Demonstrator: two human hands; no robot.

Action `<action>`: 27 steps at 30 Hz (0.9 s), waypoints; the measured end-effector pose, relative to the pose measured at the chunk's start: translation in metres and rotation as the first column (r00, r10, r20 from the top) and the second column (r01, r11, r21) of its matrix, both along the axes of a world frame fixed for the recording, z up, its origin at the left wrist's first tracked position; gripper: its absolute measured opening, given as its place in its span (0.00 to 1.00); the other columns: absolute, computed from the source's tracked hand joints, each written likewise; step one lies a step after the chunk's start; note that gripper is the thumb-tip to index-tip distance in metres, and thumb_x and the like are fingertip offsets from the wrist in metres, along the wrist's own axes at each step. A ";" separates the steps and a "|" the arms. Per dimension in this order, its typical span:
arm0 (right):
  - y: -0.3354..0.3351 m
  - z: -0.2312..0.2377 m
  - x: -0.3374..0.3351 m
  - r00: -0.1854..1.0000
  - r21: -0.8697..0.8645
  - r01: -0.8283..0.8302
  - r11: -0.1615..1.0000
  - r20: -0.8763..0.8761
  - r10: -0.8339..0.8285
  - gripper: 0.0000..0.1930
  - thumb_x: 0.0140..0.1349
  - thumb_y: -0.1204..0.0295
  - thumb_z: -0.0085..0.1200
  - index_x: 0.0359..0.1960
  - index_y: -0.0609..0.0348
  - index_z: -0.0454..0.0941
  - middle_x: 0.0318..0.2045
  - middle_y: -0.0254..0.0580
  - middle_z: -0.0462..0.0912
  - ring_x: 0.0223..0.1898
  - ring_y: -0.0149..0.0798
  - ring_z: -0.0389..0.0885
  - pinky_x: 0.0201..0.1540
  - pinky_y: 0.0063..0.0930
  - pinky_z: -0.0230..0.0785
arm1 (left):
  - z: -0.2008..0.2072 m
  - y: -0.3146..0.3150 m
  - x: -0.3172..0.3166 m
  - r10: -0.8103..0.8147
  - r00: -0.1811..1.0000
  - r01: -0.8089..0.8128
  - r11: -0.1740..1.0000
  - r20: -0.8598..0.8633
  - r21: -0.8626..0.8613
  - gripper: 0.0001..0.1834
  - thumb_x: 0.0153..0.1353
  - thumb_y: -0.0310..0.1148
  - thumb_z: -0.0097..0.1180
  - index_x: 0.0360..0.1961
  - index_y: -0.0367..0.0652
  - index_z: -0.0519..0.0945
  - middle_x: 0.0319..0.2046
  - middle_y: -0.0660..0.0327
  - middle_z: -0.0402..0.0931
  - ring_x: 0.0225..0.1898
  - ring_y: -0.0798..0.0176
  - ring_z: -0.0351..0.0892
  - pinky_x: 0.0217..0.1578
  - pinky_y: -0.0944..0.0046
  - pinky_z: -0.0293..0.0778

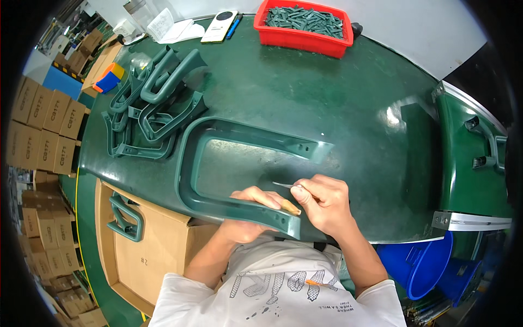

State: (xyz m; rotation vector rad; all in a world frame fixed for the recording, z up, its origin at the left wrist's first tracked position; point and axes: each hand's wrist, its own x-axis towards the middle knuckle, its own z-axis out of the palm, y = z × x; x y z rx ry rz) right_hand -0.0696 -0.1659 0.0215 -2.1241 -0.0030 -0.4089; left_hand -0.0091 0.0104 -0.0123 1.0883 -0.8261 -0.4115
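Green U-shaped frame (188, 163) lies over the near side of your broad green workbench (381, 163), its curve toward your left and its two arms stretching toward your right. Beyond the bench at far left, you have stacked brown boxes (41, 125). An open carton (147, 261) sits below the bench's left edge, with a green handle (131, 231) inside. On the bench at your left, there is a loose pile of green frames (158, 97), overlapping at different angles. A blue bin (417, 267) stands below the bench to your right. At the back edge you have a red tub (302, 43) filled with small green pieces (305, 22). Your left hand (253, 197) is wrapped around the near arm of the U-shaped frame, close to its end. Your right hand (326, 203) is beside that end, thumb and forefinger pinched together. To the back left are an open notebook (177, 31), a flat white device (219, 27) and a blue pen (234, 26). Smallest is the thin, pale sliver (282, 185) in your right-hand pinch, pointing left between the two arms; you cannot tell here exactly what it is.
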 end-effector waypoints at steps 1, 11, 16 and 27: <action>-0.001 0.001 0.001 0.999 0.075 -0.003 0.997 0.043 0.000 0.08 0.56 0.71 0.59 0.28 0.65 0.82 0.14 0.38 0.72 0.16 0.30 0.70 0.19 0.24 0.60 | 0.000 -0.001 0.000 0.017 0.996 -0.022 0.998 -0.085 -0.059 0.20 0.49 0.26 0.67 0.38 0.39 0.68 0.28 0.49 0.79 0.36 0.49 0.82 0.36 0.54 0.79; -0.008 0.013 -0.015 0.926 0.551 -0.161 0.819 -0.203 0.319 0.17 0.62 0.66 0.55 0.21 0.68 0.80 0.15 0.39 0.77 0.14 0.25 0.72 0.16 0.18 0.61 | -0.003 0.001 0.011 0.002 0.977 -0.038 0.986 -0.215 -0.161 0.19 0.50 0.24 0.65 0.40 0.38 0.68 0.29 0.47 0.79 0.39 0.50 0.81 0.39 0.49 0.79; -0.010 0.011 -0.013 0.916 0.516 -0.230 0.825 -0.171 0.362 0.16 0.61 0.66 0.56 0.20 0.66 0.80 0.14 0.37 0.76 0.12 0.25 0.71 0.14 0.19 0.59 | -0.009 -0.001 0.013 0.012 0.986 -0.045 0.979 -0.167 -0.198 0.19 0.51 0.25 0.65 0.39 0.38 0.68 0.28 0.46 0.78 0.36 0.53 0.82 0.39 0.50 0.79; -0.011 0.019 -0.015 0.939 0.405 -0.317 0.858 0.004 0.345 0.08 0.54 0.69 0.61 0.26 0.64 0.83 0.20 0.40 0.77 0.22 0.31 0.74 0.24 0.24 0.63 | -0.009 0.003 0.006 0.091 0.966 -0.124 0.985 -0.241 -0.124 0.20 0.52 0.30 0.65 0.40 0.39 0.67 0.23 0.52 0.77 0.31 0.55 0.81 0.39 0.49 0.78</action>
